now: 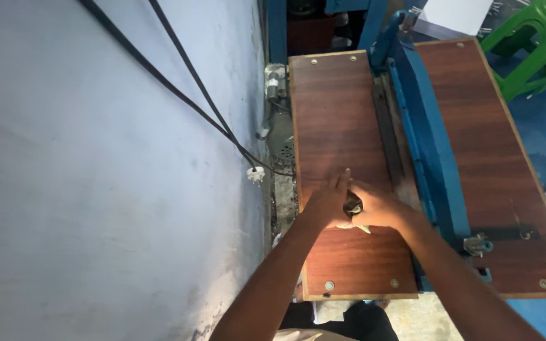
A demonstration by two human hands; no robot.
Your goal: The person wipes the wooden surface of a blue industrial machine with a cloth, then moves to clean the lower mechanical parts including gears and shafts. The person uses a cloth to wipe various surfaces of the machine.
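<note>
Head view: we see the left hand (328, 202) and right hand (374, 205) pressed together on the wooden tabletop (336, 113), both curled around a small dark object (352, 206), beside the blue metal rail (428, 139). Black cables (191, 95) run along the wall.

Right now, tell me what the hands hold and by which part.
Both hands, left and right, close around a small dark object on the wooden board. Which part they grip cannot be told.

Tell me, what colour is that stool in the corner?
The plastic stool is bright green, seen in the head view.
</note>
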